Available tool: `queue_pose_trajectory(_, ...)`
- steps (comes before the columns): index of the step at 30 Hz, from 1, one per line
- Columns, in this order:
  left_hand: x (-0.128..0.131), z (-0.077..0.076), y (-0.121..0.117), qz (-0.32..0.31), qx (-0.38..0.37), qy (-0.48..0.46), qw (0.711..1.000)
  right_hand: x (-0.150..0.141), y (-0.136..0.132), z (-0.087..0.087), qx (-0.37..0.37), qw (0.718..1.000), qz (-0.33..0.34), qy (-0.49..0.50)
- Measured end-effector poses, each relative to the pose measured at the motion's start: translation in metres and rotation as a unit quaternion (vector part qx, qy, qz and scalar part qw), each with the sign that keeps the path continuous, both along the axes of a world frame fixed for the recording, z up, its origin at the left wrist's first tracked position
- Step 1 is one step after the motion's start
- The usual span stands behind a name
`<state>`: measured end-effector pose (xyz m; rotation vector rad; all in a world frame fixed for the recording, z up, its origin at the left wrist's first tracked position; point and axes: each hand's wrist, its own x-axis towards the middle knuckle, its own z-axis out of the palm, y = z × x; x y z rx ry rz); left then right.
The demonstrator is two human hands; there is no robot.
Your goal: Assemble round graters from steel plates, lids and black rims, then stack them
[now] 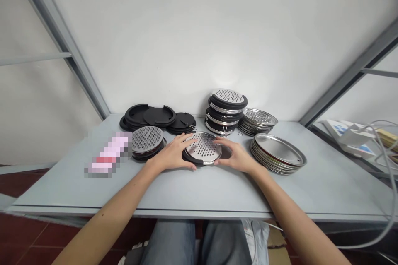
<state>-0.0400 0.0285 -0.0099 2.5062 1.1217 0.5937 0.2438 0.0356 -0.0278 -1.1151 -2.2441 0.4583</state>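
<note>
A round metal grater [203, 149] with a perforated face and a black rim piece along its left edge lies on the table in front of me. My left hand [175, 154] curves around its left side, fingers over the edge and thumb near the front. From the right, my right hand [234, 156] grips its edge, fingertips on the face and thumb at the front. Behind it rises a stack of black-rimmed graters [228, 96] with small wire clips. Left of my left hand sits a shorter stack of perforated discs [147, 138].
Black round holders [146, 115] and flat black discs [183, 121] lie at the back left. On the right are stacked metal graters [259, 118] and smooth metal plates [278, 149]. White cables and a power strip [350, 138] lie beyond the right edge. A pixelated pink item [108, 155] lies left.
</note>
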Motion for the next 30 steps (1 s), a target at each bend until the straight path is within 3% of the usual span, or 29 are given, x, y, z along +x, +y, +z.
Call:
queue_pose_trajectory(5,0.003,-0.004,0.001,0.009,0.009,-0.002,1.0,-0.008,-0.004,-0.002,-0.004,1.0,-0.003,0.007)
queue_pose_trajectory(11,0.0,0.003,0.0,0.007,-0.028,0.005,1.0,-0.006,-0.001,0.0,-0.054,0.997,0.041,0.026)
queue_pose_trajectory(18,-0.005,0.006,0.001,0.048,-0.056,0.015,0.997,0.007,0.005,-0.005,-0.029,1.0,-0.002,-0.007)
queue_pose_trajectory(30,-0.002,0.002,0.001,0.073,-0.081,-0.045,0.993,0.001,0.004,-0.007,-0.061,0.996,0.056,0.037)
